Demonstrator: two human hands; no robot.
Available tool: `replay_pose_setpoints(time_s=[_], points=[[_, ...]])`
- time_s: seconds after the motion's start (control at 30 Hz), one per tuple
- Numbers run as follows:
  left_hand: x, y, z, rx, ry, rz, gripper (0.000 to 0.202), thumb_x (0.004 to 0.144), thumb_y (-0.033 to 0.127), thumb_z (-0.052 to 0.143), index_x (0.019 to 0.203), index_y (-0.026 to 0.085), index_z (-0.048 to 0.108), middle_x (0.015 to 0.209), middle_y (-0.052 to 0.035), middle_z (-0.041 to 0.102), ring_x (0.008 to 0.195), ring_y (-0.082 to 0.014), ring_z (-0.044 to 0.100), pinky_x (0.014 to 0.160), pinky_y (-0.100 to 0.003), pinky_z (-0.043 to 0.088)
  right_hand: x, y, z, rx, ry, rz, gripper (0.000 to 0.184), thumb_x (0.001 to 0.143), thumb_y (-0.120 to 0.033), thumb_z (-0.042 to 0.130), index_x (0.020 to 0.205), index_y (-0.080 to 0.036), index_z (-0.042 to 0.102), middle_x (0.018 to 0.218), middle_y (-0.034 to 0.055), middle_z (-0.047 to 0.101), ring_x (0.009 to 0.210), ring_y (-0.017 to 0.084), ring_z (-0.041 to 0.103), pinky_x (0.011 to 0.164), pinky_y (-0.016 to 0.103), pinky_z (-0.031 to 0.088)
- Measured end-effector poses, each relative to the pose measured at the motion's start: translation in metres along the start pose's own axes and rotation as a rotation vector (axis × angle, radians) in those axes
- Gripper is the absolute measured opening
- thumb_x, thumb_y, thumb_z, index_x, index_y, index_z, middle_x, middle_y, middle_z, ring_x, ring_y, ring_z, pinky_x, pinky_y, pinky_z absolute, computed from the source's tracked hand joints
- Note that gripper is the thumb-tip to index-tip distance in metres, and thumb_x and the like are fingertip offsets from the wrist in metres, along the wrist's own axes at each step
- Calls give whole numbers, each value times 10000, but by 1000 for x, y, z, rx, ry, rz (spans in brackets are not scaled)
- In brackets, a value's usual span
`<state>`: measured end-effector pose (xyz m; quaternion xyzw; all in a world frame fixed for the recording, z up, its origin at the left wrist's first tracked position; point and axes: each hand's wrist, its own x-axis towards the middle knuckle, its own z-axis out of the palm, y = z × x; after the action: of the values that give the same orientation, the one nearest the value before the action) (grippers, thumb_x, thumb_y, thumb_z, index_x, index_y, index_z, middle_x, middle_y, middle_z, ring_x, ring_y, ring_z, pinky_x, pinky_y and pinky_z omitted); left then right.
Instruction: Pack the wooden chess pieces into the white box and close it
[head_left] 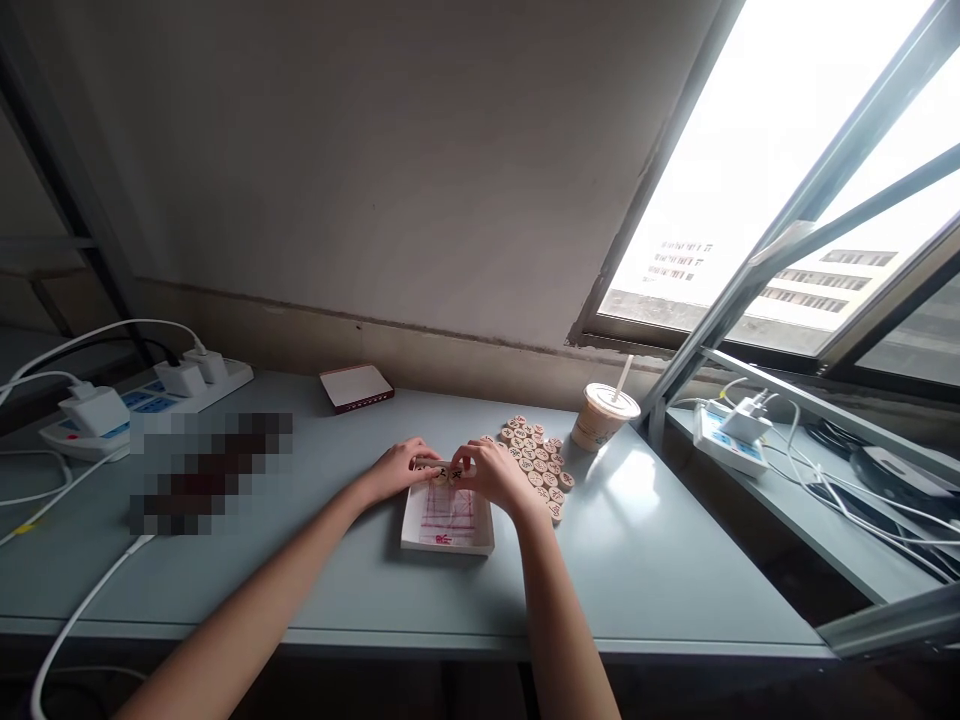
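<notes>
Pieces [441, 477] at the far end of an open box [450, 549]

Thumb and forefinger of the right hand [491, 472] are bent close together, pinching the right-end piece [457, 475] of a short row inside the box. The left hand [396, 470] is half curled, its fingertips at the row's left end by the far corner; the fingers hide the contact, so whether it grips a piece or only steadies the row I cannot tell.

The box rests on the counter [637, 580] between the forearms, well back from the front edge. A strip of counter separates its near wall from that edge, and more surface spreads beyond the right forearm. Loose wooden discs [536, 462] crowd just beyond the right hand, with a lidded cup [602, 420] near them.

The box's open side faces up; its long axis seems to run away from the person, though foreshortening blurs this. The row lies crosswise along the far wall. The lid [357, 388], white inside upward, sits farther back, left of the box.
</notes>
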<state>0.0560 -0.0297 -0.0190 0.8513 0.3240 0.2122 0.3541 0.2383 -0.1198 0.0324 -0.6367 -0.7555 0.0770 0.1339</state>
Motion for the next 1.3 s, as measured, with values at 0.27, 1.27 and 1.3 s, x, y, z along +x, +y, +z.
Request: replay_pose_setpoints(time_s=[0.27,1.27,1.3], points=[[-1,-2,-1,-24,33,31,273,766,393,604,939,208,706,980,-47,607,862,-192,578,773,-279,441,0,-4,-5,40,-54,61,139,729,-256,680,866,-247,658,757,-22,691,654,133,592,551,221,344],[-4,-13,-19,123,148,-15,231,761,354,558,860,186,680,927,-47,658,810,-188,576,734,-289,423,-3,20,-5,197,96,25,208,738,-424,660,892,-285,670,998,17,606,1007,211,499,897,359,342],[-4,-13,-19,121,150,-13,236,760,362,557,857,185,679,926,-48,660,807,-188,576,730,-289,423,-3,19,-2,152,56,20,202,715,-402,683,878,-283,668,1001,16,590,1011,215,488,903,368,333]])
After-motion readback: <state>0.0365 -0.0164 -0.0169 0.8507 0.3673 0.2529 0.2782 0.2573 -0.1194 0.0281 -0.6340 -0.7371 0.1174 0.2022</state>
